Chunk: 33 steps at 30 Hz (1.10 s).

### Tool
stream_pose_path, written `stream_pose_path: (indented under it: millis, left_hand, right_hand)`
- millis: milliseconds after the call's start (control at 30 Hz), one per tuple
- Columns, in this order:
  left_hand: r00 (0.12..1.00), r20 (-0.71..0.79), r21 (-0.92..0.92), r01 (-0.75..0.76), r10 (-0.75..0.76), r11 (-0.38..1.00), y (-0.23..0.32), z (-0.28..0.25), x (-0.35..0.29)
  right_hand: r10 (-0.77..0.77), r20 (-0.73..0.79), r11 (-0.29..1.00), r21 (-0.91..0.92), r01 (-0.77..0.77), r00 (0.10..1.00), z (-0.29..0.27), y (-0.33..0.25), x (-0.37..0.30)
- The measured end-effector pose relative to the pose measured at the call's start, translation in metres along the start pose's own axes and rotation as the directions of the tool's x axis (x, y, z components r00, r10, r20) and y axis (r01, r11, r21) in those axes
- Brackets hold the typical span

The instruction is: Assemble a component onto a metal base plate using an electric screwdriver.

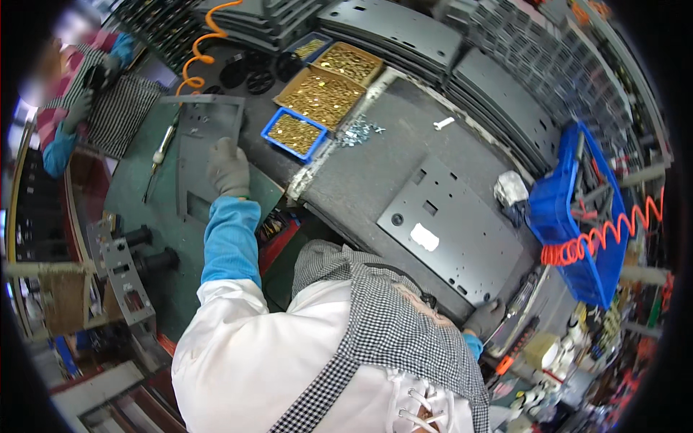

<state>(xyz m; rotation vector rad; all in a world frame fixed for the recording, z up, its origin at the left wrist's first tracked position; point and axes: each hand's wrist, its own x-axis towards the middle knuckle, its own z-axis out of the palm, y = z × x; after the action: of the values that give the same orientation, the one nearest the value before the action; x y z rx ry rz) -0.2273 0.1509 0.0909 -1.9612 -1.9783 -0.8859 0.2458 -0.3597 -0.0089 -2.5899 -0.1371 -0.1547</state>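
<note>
My left hand [229,170], in a grey glove with a blue sleeve cover, is closed on the right edge of a grey sheet-metal panel [195,155]. That panel overlies a green surface on the left. A second, wider grey metal panel [462,249] with cut-outs, holes and a white label lies flat on the dark bench at right. By its near right corner is my right hand [485,316], also grey-gloved, beside a screwdriver [514,303]. Whether its fingers hold the panel edge or the screwdriver, I cannot tell.
Trays of brass-coloured parts [321,97] and loose silver screws [357,132] sit at the back. Stacked panels [393,29] stand behind. A blue bin [556,202] and red coiled hose [599,242] are at right. Another screwdriver [159,155] lies left; a co-worker [79,101] is far left.
</note>
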Motion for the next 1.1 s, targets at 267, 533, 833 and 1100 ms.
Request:
stream_pose_path:
  millis: [267,533,833,1100]
  left_hand:
    - [0.994,0.105,-0.053,0.018,-0.013,0.998,0.032,-0.006,-0.017]
    - [0.999,0.028,-0.05,0.043,-0.042,0.998,0.05,-0.019,-0.026]
    - [0.952,0.108,-0.316,-0.24,0.286,0.918,0.124,0.033,-0.094]
    - [0.906,0.2,-0.42,-0.264,0.373,0.868,0.139,0.062,-0.148]
  right_hand:
    - [-0.02,-0.045,1.0,0.004,0.02,0.999,0.0,-0.006,-0.001]
    - [-0.036,-0.055,0.999,0.025,0.037,0.998,0.0,-0.007,0.003]
    - [-0.033,-0.052,0.999,-0.016,0.032,0.998,0.0,0.0,0.0]
    - [-0.012,-0.032,1.0,0.003,0.012,0.999,0.001,-0.008,0.0]
